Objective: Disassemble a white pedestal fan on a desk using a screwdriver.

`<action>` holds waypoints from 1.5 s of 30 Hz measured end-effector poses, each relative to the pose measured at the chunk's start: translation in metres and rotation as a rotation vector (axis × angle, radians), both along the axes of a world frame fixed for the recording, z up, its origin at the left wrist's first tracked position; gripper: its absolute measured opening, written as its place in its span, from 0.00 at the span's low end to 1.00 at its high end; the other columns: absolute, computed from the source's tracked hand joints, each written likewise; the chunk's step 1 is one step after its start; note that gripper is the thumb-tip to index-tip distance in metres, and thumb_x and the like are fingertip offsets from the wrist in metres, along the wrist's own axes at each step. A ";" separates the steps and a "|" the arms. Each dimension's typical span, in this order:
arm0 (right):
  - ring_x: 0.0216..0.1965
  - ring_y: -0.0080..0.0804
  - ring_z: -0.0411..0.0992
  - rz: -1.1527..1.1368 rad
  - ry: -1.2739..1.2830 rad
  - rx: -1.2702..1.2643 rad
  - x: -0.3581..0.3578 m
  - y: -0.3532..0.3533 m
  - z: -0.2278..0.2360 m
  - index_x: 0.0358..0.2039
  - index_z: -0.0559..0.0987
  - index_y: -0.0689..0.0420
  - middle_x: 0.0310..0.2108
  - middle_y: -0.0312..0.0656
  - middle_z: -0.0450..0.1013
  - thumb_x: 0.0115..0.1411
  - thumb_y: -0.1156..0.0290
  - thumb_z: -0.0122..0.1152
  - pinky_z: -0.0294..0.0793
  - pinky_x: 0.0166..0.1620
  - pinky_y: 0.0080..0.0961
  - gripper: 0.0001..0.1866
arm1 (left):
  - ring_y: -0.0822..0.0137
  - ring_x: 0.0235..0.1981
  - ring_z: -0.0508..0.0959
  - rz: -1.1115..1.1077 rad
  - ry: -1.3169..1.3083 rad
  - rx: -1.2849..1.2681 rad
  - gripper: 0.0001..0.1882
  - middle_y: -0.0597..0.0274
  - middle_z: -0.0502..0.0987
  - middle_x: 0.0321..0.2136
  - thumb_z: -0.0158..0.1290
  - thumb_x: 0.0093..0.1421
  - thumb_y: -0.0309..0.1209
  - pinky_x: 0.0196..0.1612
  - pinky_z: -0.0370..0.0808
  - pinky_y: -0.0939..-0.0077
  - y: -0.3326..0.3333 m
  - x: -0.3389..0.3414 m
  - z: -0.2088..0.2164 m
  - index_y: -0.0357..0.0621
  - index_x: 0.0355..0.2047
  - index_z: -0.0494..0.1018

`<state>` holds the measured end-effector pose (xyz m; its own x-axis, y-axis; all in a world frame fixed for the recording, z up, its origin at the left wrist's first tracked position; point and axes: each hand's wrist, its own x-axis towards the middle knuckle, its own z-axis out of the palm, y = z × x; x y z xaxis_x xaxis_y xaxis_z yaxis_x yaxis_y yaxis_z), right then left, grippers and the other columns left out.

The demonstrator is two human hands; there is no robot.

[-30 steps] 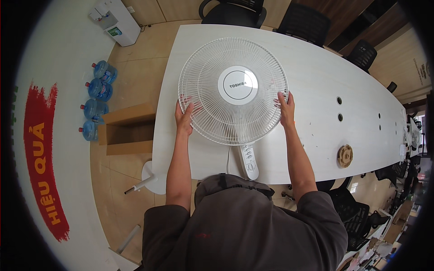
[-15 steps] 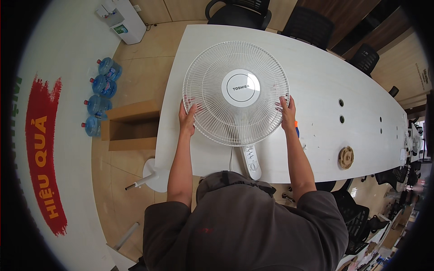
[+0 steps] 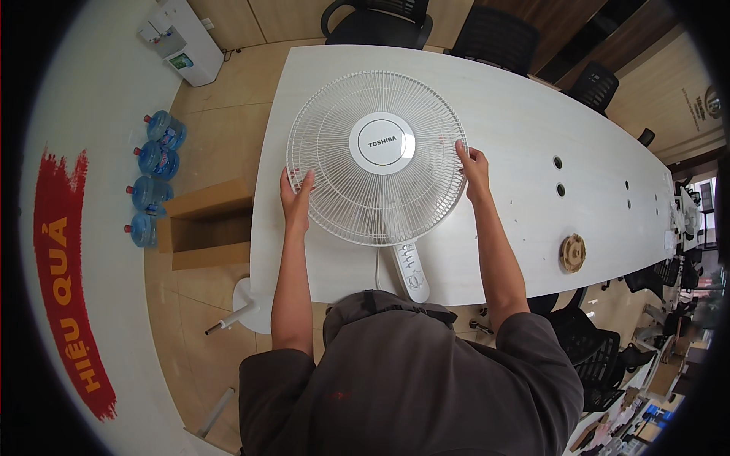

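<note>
A white fan head with a round wire grille (image 3: 334, 194) and a white hub cap (image 3: 382, 143) lies face up at the table's near left part. My left hand (image 3: 297, 199) holds the grille's lower left rim, thumb over the wires. At the right rim my right hand (image 3: 474, 171) is closed round the edge, thumb on top. Below the grille sticks out the fan's white control panel (image 3: 411, 272) with buttons and a dial, pointing toward me. A white cord (image 3: 378, 270) runs beside the panel. The fan's underside and the fingertips beneath the rim are hidden.
A white table (image 3: 517, 251) extends right, bearing a brown ring-shaped piece (image 3: 572, 253). On the floor at left are an open cardboard box (image 3: 213, 254), a white stand base with a pole (image 3: 247, 308) and several blue water bottles (image 3: 156, 159). Black chairs (image 3: 494, 42) line the far side.
My right hand has shifted a little up along the grille's rim. My left hand keeps its place on the rim. The whole view has swung slightly, moving the scene left.
</note>
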<state>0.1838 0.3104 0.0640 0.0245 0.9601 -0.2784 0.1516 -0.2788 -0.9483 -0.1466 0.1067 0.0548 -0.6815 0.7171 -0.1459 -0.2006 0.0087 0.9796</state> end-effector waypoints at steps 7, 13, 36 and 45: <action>0.32 0.32 0.75 -0.027 0.148 -0.231 -0.004 0.031 0.005 0.44 0.71 0.80 0.34 0.50 0.75 0.51 0.52 0.74 0.75 0.29 0.26 0.39 | 0.65 0.50 0.72 0.006 0.004 -0.093 0.36 0.56 0.70 0.51 0.62 0.59 0.38 0.54 0.69 0.70 0.008 -0.001 0.001 0.36 0.61 0.59; 0.41 0.41 0.78 0.027 0.350 -0.330 -0.008 0.042 0.010 0.47 0.73 0.76 0.42 0.56 0.76 0.55 0.56 0.70 0.80 0.42 0.34 0.33 | 0.66 0.49 0.73 0.055 -0.042 -0.070 0.34 0.56 0.73 0.48 0.62 0.58 0.38 0.53 0.69 0.71 0.007 -0.003 0.003 0.33 0.58 0.61; 0.41 0.42 0.78 0.144 0.525 -0.274 -0.010 0.028 0.051 0.50 0.73 0.73 0.43 0.57 0.75 0.62 0.51 0.61 0.80 0.44 0.36 0.33 | 0.75 0.41 0.71 0.029 -0.142 -0.047 0.26 0.66 0.75 0.41 0.62 0.57 0.38 0.42 0.65 0.76 0.010 -0.023 0.014 0.38 0.50 0.67; 0.40 0.39 0.76 0.113 0.574 -0.369 0.006 0.034 0.050 0.45 0.76 0.62 0.40 0.50 0.76 0.58 0.50 0.65 0.77 0.44 0.37 0.27 | 0.74 0.37 0.71 0.016 -0.221 -0.047 0.24 0.66 0.75 0.37 0.62 0.58 0.37 0.43 0.66 0.78 0.012 -0.026 0.009 0.37 0.50 0.69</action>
<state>0.1895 0.3443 0.1144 -0.3191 0.7883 -0.5260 -0.2990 -0.6104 -0.7335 -0.1729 0.1185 0.0638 -0.6404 0.6956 -0.3256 -0.4106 0.0483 0.9106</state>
